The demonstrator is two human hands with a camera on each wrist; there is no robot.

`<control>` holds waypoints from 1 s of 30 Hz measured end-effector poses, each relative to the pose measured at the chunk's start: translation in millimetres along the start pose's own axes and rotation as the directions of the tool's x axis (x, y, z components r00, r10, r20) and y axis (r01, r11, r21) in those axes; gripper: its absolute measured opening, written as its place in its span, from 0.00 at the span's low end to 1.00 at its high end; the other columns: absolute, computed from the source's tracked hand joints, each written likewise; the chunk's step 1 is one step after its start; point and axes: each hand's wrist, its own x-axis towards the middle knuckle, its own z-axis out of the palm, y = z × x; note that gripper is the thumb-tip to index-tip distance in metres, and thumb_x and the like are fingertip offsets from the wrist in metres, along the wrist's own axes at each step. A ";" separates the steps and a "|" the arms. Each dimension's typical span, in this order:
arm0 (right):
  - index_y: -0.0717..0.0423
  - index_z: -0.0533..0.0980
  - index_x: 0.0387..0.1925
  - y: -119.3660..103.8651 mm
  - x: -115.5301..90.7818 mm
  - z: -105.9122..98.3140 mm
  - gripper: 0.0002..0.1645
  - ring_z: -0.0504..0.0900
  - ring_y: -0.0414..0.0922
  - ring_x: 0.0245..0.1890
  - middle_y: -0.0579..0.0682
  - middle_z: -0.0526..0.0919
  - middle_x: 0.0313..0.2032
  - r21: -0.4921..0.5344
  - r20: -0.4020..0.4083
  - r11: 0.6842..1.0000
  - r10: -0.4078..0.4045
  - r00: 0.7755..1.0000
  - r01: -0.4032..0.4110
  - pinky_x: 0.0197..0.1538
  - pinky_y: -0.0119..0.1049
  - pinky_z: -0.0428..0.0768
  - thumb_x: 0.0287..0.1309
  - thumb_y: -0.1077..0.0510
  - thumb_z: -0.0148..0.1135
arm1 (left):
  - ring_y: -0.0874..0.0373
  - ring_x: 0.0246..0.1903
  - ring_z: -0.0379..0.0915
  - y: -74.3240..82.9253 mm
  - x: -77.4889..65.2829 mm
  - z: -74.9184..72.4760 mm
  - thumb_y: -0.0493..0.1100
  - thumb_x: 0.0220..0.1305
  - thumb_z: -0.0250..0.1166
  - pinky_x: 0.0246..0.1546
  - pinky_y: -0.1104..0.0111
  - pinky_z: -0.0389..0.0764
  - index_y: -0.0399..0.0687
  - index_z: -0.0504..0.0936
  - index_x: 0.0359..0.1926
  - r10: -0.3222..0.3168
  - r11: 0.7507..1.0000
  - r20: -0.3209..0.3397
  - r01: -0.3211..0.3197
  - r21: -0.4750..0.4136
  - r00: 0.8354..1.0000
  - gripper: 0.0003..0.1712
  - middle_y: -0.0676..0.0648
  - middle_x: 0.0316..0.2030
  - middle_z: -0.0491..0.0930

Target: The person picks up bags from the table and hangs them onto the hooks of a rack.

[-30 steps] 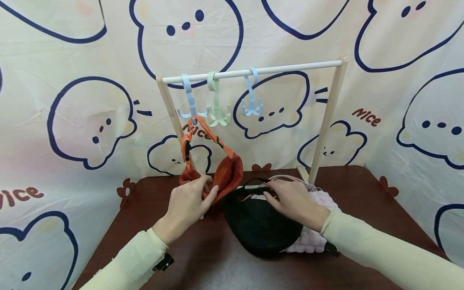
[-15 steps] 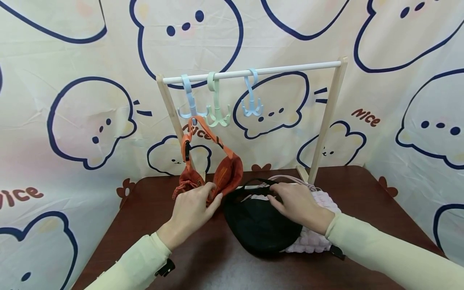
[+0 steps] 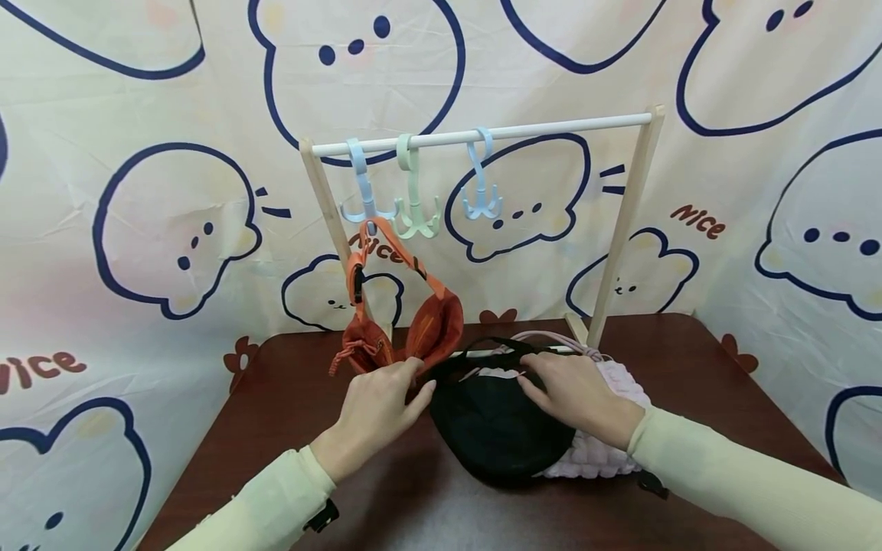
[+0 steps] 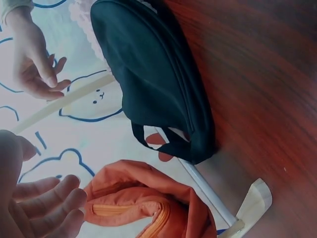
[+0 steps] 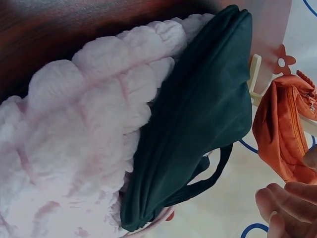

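Observation:
An orange waist bag (image 3: pixel 436 330) hangs by its strap from the left blue hook (image 3: pixel 367 200). My left hand (image 3: pixel 377 405) is just in front of the bag's lower end; in the left wrist view its fingers (image 4: pixel 49 198) are loosely bent with nothing between them. A dark green-black handbag (image 3: pixel 499 428) leans against a fluffy pink bag (image 3: pixel 602 455) on the table. Over the dark bag's handle hovers my right hand (image 3: pixel 579 390). Seen in the left wrist view, the right hand's fingers (image 4: pixel 47 77) are relaxed and apart from the bag.
A rack with a white bar (image 3: pixel 551 130) and wooden posts (image 3: pixel 623 229) stands at the back of the brown table (image 3: pixel 661 344). A green hook (image 3: pixel 412 191) and a second blue hook (image 3: pixel 480 180) hang on the bar with nothing on them. Patterned cloth (image 3: pixel 172 229) surrounds the table.
My left hand has moved right and down off the orange bag, uncovering its left end and zipper cord. The right hand has shifted slightly right over the dark bag.

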 end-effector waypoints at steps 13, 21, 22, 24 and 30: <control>0.55 0.84 0.46 4.8 -9.4 3.8 0.17 0.86 0.41 0.29 0.47 0.89 0.38 0.006 0.035 1.000 0.014 0.999 -0.014 0.26 0.35 0.79 0.61 0.48 0.68 | 0.64 0.16 0.71 7.4 -0.5 16.6 0.54 0.66 0.67 0.14 0.74 0.64 0.51 0.84 0.43 0.056 0.998 0.012 -0.056 0.018 0.998 0.14 0.53 0.27 0.85; 0.54 0.83 0.47 3.8 -13.4 7.5 0.19 0.86 0.43 0.29 0.48 0.89 0.39 -0.008 0.036 1.000 0.027 0.999 -0.027 0.25 0.35 0.78 0.62 0.47 0.67 | 0.60 0.20 0.79 9.5 0.0 28.6 0.55 0.65 0.68 0.15 0.71 0.69 0.50 0.84 0.43 0.089 0.995 0.015 -0.089 0.041 0.996 0.15 0.52 0.32 0.87; 0.55 0.83 0.48 3.7 -13.9 7.9 0.19 0.87 0.43 0.29 0.48 0.89 0.39 -0.008 0.037 1.000 0.028 0.999 -0.028 0.25 0.35 0.78 0.62 0.47 0.68 | 0.60 0.20 0.79 10.1 -0.5 29.6 0.55 0.65 0.68 0.15 0.71 0.70 0.49 0.84 0.44 0.092 0.995 0.020 -0.093 0.038 0.996 0.15 0.51 0.33 0.87; 0.55 0.83 0.48 3.9 -14.6 8.9 0.19 0.87 0.43 0.29 0.48 0.90 0.39 -0.011 0.033 1.000 0.028 0.999 -0.027 0.25 0.34 0.78 0.61 0.47 0.68 | 0.59 0.22 0.81 11.5 -1.1 31.6 0.54 0.65 0.68 0.15 0.71 0.70 0.48 0.84 0.45 0.096 0.995 0.034 -0.097 0.036 0.995 0.16 0.50 0.34 0.87; 0.55 0.83 0.47 7.0 -14.9 11.8 0.18 0.86 0.43 0.28 0.48 0.89 0.38 -0.017 0.024 0.999 0.036 0.999 -0.036 0.24 0.34 0.76 0.61 0.47 0.68 | 0.57 0.30 0.85 13.0 -0.5 36.9 0.54 0.67 0.66 0.21 0.67 0.78 0.46 0.85 0.50 0.075 0.997 0.086 -0.077 0.018 0.993 0.19 0.48 0.41 0.88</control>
